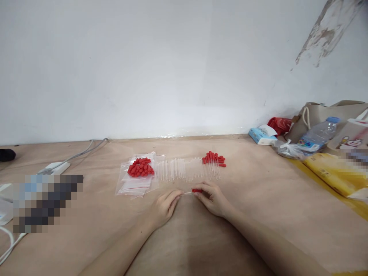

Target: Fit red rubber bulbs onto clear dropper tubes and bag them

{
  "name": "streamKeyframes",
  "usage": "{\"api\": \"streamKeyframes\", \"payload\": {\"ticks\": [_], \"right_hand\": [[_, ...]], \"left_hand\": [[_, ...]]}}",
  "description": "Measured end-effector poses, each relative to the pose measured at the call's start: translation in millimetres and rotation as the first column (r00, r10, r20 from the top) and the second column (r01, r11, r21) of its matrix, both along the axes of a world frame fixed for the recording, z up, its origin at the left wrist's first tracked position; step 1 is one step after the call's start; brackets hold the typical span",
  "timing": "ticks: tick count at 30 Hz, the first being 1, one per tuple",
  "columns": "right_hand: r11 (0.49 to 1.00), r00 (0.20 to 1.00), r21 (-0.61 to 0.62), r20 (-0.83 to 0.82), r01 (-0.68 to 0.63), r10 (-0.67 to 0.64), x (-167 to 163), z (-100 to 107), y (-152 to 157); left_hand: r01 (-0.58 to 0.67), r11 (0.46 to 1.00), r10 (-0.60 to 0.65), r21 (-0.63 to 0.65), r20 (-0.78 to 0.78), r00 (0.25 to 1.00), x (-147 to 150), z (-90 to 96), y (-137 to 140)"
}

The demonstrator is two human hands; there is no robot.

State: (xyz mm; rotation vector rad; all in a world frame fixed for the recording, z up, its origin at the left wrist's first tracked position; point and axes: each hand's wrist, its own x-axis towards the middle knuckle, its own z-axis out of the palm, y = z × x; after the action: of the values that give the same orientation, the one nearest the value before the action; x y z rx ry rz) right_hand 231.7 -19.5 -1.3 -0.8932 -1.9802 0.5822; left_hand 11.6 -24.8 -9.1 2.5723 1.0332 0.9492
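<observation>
Both hands are down around the middle of the frame, a bit below center, fingertips facing each other. The left hand (165, 207) is pinching one end of a thin clear tube (188, 193), and the right hand (214, 199) has a small red bulb (196, 190) pinched between its thumb and fingers, at the tube's other end. Can't tell how far the tube goes into the bulb, if at all, since the fingers cover most of that spot.

Just above the hands there's a row of loose clear tubes (178, 168) laid side by side. At the right end of that row is a fan of red-topped tubes (212, 158), red ends pointing up and to the right. Left of the row, a heap of red bulbs (140, 168) sits on some clear zip bags (135, 188), which overlap each other kinda messily.

It's all on a brown tabletop (161, 249) that runs back to a white wall (143, 69), with a peeling patch at upper right. Right side of the frame is pretty cluttered: blue tissue box (257, 136), something red and crinkly (280, 125), a clear bottle with a blue cap (320, 135), and a yellow package (327, 170) below them. Over on the left there's a grey cable (86, 152), plus a blurred-out patch I can't make out.
</observation>
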Motion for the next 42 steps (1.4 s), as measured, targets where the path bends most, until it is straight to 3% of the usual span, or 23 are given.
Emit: {"api": "streamKeyframes", "payload": {"ticks": [8,16,23,35,42], "right_hand": [[0.998,0.998,-0.019,-0.025,-0.058,0.057,-5,-2,-6],[0.999,0.999,-0.033,-0.02,-0.04,0.039,-5,-4,-6],[0.998,0.998,0.027,-0.001,-0.063,0.063,-3,-9,-8],[0.988,0.981,0.119,0.176,-0.102,0.08,-5,-12,-8],[0.985,0.97,0.138,0.234,-0.102,0.067,-9,-13,-5]], "left_hand": [[0.054,0.998,-0.054,0.025,0.009,0.998,-3,-2.4,1],[0.11,0.984,-0.108,0.138,-0.024,0.994,-8,-10.6,5],[0.156,0.957,-0.151,0.246,-0.039,0.988,-8,-14.2,7],[0.157,0.94,-0.128,0.303,-0.111,0.985,-3,-9.5,4],[0.136,0.956,-0.114,0.261,-0.096,0.989,3,-9.5,3]]}}
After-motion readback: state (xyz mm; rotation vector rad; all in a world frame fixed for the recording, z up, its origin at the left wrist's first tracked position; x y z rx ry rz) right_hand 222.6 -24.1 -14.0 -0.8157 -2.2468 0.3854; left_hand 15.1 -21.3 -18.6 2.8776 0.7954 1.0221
